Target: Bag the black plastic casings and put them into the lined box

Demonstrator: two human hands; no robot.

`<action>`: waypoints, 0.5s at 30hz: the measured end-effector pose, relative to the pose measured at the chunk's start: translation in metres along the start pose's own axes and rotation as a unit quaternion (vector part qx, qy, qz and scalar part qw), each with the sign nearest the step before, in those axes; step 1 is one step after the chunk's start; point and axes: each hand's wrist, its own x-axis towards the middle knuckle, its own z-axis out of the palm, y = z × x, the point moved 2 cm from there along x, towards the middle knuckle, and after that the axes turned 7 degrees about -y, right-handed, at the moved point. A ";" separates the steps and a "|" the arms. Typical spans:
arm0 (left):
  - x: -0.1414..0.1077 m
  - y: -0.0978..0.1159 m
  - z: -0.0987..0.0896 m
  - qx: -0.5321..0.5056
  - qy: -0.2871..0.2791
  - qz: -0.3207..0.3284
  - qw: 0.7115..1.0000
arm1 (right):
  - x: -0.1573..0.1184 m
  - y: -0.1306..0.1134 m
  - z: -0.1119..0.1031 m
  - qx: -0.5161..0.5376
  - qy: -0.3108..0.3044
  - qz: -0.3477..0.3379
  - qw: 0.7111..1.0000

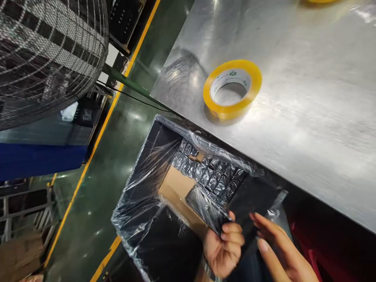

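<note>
fingers curled round black packet, other hand splayed.

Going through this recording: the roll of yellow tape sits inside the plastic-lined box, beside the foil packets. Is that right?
Not quite. The head view shows the tape on the steel table, not inside the lined box. The foil packets are in the box.
</note>
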 end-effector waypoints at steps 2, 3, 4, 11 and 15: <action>-0.012 -0.028 0.008 -0.017 0.017 -0.079 0.997 | 0.007 -0.011 -0.007 0.042 -0.036 0.002 0.998; -0.016 -0.040 0.012 -0.027 0.023 -0.119 0.992 | 0.007 -0.015 -0.012 0.065 -0.056 0.009 0.996; -0.020 -0.051 0.015 -0.036 0.027 -0.155 0.987 | 0.005 -0.018 -0.017 0.087 -0.078 0.018 0.993; -0.031 -0.098 0.027 -0.047 0.035 -0.264 0.963 | -0.031 -0.028 -0.049 0.178 -0.114 0.073 0.975; -0.033 -0.112 0.022 -0.006 0.047 -0.271 0.961 | -0.045 -0.027 -0.059 0.203 -0.104 0.087 0.970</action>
